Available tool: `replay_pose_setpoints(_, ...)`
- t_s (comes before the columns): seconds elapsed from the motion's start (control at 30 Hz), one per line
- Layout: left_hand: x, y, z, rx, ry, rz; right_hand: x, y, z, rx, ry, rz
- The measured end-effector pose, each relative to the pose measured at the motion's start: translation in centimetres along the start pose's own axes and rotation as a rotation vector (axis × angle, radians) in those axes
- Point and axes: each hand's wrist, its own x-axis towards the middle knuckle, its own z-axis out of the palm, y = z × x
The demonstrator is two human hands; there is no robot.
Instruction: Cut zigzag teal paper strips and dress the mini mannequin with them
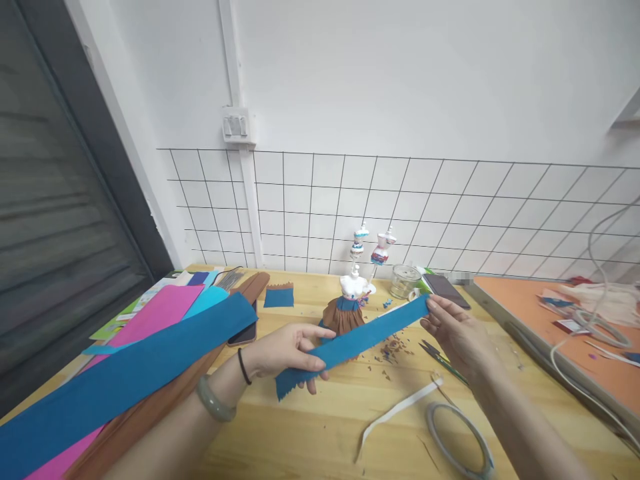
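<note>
A blue fabric strip (373, 335) is stretched on a slant between my two hands above the table. My left hand (295, 353) grips it near its zigzag-cut lower end, thumb on top and fingers underneath. At the upper right end, my right hand (453, 323) pinches the strip's corner. Just behind the strip stands a small white dress form (353, 287) wearing a pleated brown skirt (345, 319) with a blue waist; the strip hides part of the skirt. A small blue and brown fabric piece (279, 296) lies flat behind my left hand.
Long blue, pink and brown fabrics (165, 360) cover the left side. Two more small dress forms (383, 250) and a glass jar (405, 281) stand behind. Scissors (440, 360), fabric scraps (395, 350), a white ribbon (395, 412) and a tape roll (460, 440) lie nearer. An orange board (530, 333) is right.
</note>
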Motion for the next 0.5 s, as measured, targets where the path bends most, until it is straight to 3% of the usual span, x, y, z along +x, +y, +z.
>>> replay_pose_setpoints(0.33,1.0,1.3,-1.0,0.29,0.133,0.018,1.8,0.4,-5.8,-0.109,0.07,-0.018)
replay_pose_setpoints(0.5,1.7,2.3,-0.6,0.347,0.168,0.035,0.6,0.1,-9.0,-0.239,0.075,0.023)
